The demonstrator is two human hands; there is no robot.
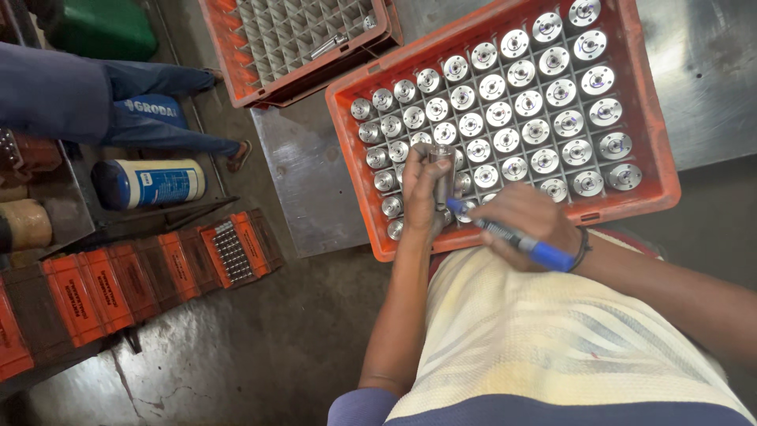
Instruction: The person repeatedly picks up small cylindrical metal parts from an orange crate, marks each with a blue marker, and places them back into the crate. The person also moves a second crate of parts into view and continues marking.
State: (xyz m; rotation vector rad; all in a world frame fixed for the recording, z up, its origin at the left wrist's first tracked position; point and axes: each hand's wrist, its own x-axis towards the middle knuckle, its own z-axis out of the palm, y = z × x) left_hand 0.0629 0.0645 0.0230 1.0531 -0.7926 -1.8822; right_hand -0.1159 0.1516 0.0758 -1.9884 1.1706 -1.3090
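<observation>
My left hand (420, 197) grips a shiny metal cylinder part (441, 162), held upright just above the near left corner of an orange crate (650, 134). My right hand (527, 221) holds a blue marker pen (512, 237), its tip pointing toward the held part. The crate has a grey divider grid, and several round metal parts (520, 106) stand in its cells, some with blue marks on top.
The crate rests on a metal table (303, 170). A second orange crate (296, 47) with mostly bare cells lies beyond it. Left of me, on the floor, are a row of orange boxes (118, 288), a blue-and-white can (150, 183), and another person's legs (158, 110).
</observation>
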